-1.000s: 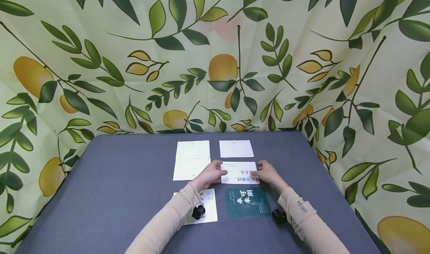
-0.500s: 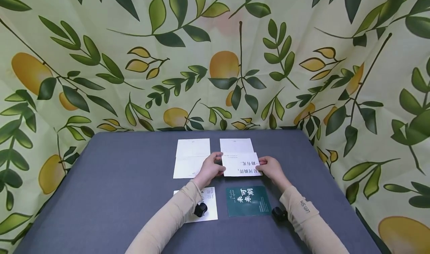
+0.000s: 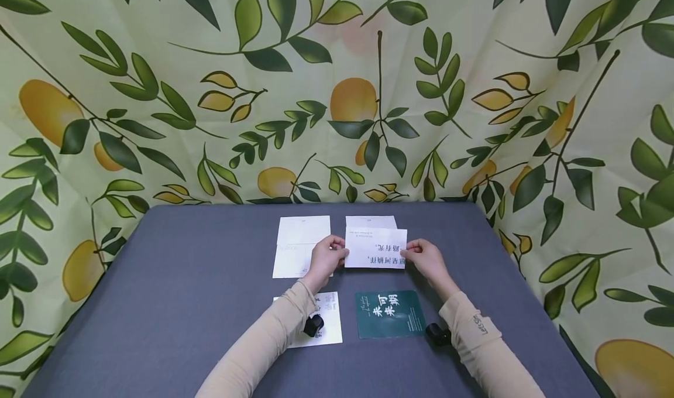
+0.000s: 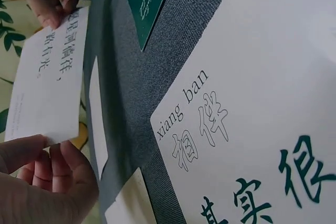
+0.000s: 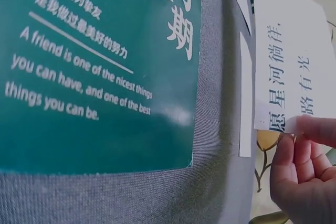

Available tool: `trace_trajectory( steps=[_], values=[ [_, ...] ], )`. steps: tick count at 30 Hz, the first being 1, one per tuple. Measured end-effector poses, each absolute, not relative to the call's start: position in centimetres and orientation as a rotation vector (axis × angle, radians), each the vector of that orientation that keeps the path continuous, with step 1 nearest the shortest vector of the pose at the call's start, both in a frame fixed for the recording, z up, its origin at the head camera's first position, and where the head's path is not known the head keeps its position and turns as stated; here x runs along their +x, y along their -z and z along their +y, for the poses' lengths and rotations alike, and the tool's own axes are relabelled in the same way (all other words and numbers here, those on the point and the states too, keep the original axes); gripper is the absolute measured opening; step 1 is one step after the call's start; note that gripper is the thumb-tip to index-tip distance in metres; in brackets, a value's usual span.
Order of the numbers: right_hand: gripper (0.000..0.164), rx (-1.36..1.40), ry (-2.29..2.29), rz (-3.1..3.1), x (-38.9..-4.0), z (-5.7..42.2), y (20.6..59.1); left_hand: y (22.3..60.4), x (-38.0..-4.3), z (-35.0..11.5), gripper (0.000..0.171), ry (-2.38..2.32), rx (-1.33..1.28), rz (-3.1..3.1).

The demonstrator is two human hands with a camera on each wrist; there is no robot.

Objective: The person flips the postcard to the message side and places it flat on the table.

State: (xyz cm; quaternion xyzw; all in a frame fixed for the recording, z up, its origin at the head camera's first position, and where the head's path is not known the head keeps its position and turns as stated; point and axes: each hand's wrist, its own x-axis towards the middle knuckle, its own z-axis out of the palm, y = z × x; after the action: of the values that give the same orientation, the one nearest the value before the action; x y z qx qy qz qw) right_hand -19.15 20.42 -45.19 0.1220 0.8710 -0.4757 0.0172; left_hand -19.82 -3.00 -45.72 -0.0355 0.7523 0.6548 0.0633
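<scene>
A white card (image 3: 376,248) with dark Chinese lettering is held up off the table between both hands. My left hand (image 3: 325,260) pinches its left edge between thumb and fingers. At the opposite edge my right hand (image 3: 427,263) pinches it the same way, which the right wrist view shows closely. Behind the held card lies another white card (image 3: 370,222), partly covered by it. On the left are two white cards (image 3: 302,229) placed end to end, the nearer one partly behind my left hand.
Nearer the body, a dark green card (image 3: 390,314) with white lettering lies on the grey table (image 3: 174,304). Left of it is a white card (image 3: 329,319) with printed characters, partly under the left forearm. A leaf-patterned cloth (image 3: 295,93) hangs behind the table.
Both hands have lifted the lettered card off the table and carried it away from the body. It now overlaps the far right white card in the head view and is tilted up.
</scene>
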Motion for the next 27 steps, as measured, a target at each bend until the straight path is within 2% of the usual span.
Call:
trace_trajectory(
  steps=[9,15,18,23,27],
  values=[
    [0.019,0.307,1.59,2.661,-19.0,20.2,45.4,45.8,-19.8,-3.3,0.01,-2.015,-0.077,2.326],
    [0.019,0.292,1.786,2.549,-19.2,20.7,46.1,45.9,-20.0,-3.3,0.021,-2.043,-0.089,2.271],
    [0.023,0.335,1.871,2.5,-19.9,21.2,47.6,45.8,-19.9,-3.3,0.027,-2.046,-0.099,2.244],
    [0.03,0.428,1.767,2.565,-21.4,22.3,50.9,45.7,-19.6,-3.3,0.027,-2.018,-0.053,2.226],
    [0.03,0.443,1.713,2.622,-22.1,22.8,52.4,45.9,-19.5,-3.3,0.027,-1.981,-0.002,2.239]
  ],
)
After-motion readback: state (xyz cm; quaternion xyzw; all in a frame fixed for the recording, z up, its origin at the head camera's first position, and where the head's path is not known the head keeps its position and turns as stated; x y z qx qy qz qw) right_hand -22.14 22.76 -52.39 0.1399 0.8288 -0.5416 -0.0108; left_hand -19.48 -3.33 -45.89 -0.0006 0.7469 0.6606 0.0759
